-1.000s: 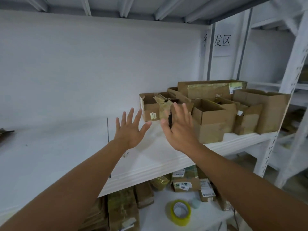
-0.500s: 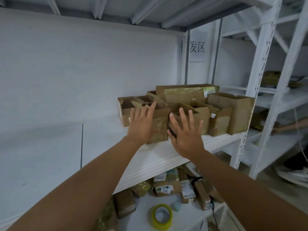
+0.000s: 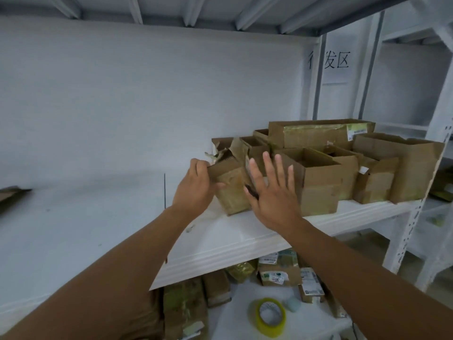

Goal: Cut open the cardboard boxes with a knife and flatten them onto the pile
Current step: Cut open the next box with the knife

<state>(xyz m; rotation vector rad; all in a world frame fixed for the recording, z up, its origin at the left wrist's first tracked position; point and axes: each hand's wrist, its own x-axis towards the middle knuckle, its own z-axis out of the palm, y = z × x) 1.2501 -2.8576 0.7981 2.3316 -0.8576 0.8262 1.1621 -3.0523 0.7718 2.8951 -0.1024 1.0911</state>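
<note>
Now left hand (image 3: 193, 190) grips box (image 3: 232, 190); right hand (image 3: 272, 195) fingers splayed.

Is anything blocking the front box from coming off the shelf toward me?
Nothing visible does. The left hand grips the front box at its left top edge; the right hand is spread open against its right side. Other open boxes stand behind and to its right; the shelf in front is bare.

White metal shelf (image 3: 245, 231), open cardboard boxes (image 3: 316, 182) clustered on its right end
</note>
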